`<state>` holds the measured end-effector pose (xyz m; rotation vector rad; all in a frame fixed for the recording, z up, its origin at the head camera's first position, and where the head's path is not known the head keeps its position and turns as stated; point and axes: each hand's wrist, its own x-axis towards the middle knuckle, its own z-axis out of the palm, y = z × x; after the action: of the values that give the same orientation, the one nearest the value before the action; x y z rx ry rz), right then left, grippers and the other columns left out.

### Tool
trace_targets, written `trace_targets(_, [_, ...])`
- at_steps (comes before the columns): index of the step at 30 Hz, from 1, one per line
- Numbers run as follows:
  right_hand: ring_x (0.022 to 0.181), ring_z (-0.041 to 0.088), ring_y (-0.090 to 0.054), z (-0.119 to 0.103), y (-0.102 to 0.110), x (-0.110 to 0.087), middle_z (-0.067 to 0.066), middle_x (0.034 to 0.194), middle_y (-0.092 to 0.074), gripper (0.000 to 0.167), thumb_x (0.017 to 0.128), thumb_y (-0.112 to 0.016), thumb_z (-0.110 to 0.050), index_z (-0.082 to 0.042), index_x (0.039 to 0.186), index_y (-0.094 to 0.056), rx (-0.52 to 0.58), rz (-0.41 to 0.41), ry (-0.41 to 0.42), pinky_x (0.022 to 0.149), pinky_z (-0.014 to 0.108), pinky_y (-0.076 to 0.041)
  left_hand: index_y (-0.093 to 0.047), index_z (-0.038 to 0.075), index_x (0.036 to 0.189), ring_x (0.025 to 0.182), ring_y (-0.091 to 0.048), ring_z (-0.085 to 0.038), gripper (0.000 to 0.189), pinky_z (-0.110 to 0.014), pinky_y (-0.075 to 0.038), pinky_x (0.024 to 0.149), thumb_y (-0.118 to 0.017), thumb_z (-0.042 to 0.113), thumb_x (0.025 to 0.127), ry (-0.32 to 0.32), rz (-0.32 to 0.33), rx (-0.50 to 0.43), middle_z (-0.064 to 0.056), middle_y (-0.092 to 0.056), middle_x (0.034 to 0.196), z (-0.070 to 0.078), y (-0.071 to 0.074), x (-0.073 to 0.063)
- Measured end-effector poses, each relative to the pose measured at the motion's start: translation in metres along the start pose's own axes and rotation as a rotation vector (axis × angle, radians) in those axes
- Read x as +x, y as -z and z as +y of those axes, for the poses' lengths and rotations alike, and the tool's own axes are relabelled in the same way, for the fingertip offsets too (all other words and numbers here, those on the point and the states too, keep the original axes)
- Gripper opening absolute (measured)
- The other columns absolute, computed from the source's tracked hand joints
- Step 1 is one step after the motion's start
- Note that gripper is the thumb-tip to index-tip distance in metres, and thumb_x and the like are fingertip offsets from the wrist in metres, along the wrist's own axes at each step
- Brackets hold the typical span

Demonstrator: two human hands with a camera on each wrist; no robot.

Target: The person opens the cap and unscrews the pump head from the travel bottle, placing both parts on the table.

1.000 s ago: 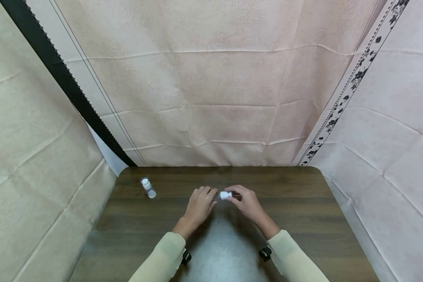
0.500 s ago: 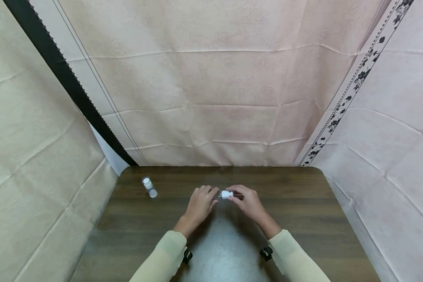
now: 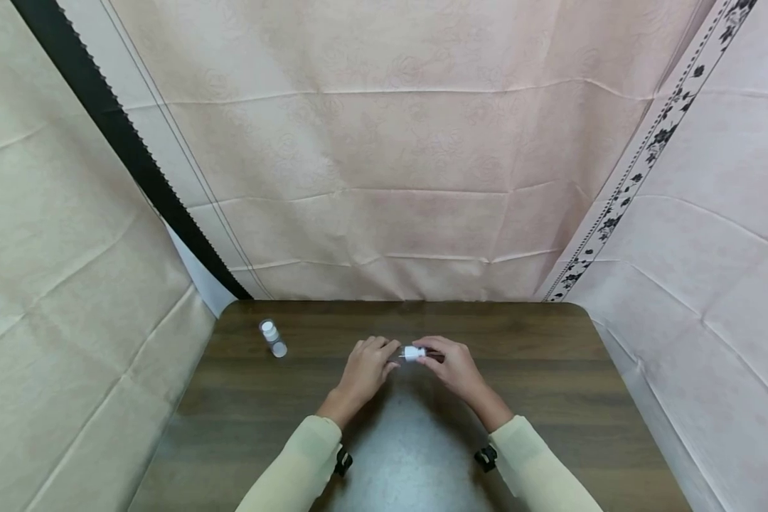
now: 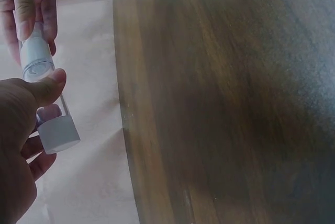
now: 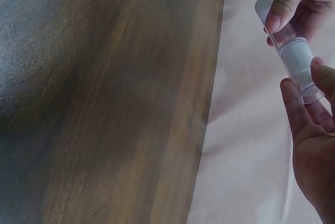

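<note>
Over the middle of the table, both hands hold one small clear pump bottle with a white collar (image 3: 412,353). My left hand (image 3: 363,370) grips its clear body, thumb on one side and fingers behind, as the left wrist view shows. The bottle's white base (image 4: 59,134) sticks out past those fingers. At the other end, my right hand (image 3: 454,370) pinches the clear top around the white collar (image 5: 298,62) between thumb and fingers. The bottle lies almost level between the hands in the head view.
A similar clear bottle with white ends (image 3: 273,338) is at the table's far left. The brown wooden table (image 3: 525,334) has rounded far corners. Pale cloth (image 3: 384,156) hangs behind it and on both sides.
The head view has drifted slightly, shifting everything a little to the right. Both hands keep the same hold on the bottle, with hardly any visible movement.
</note>
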<state>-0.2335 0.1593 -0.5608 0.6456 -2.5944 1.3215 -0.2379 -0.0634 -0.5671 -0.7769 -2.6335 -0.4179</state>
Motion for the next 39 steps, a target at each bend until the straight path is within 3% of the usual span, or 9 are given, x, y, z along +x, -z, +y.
trace_targets(7, [0.099,0.019,-0.075,0.003,0.004,-0.004,0.004,0.119,-0.075,0.025,0.091,-0.078,-0.014,-0.017,0.116,-0.077,0.006,0.01,0.02,0.079,0.027,-0.062,-0.073,0.016,0.124,0.097,-0.068,-0.019,0.039,-0.034,-0.053,0.079,-0.083,0.028,0.088,-0.004,-0.032,-0.014,-0.002,-0.074,0.11,0.002,-0.005,0.003])
trace_targets(22, [0.098,0.018,-0.075,0.014,0.011,-0.011,0.005,0.117,-0.077,0.025,0.09,-0.079,-0.014,-0.012,0.115,-0.078,-0.037,0.009,0.083,0.078,0.029,-0.062,-0.072,0.014,0.125,0.098,-0.07,-0.019,0.04,-0.037,-0.056,0.086,-0.082,0.027,0.089,-0.001,-0.1,-0.106,-0.004,-0.075,0.112,0.008,-0.007,0.005])
trace_targets(39, [0.098,0.018,-0.075,0.019,0.015,-0.02,0.007,0.119,-0.077,0.027,0.09,-0.08,-0.014,-0.014,0.117,-0.078,-0.073,-0.005,0.126,0.076,0.028,-0.062,-0.071,0.015,0.127,0.101,-0.07,-0.018,0.039,-0.039,-0.057,0.091,-0.078,0.031,0.092,-0.015,-0.175,-0.109,-0.002,-0.075,0.115,0.013,-0.008,0.003])
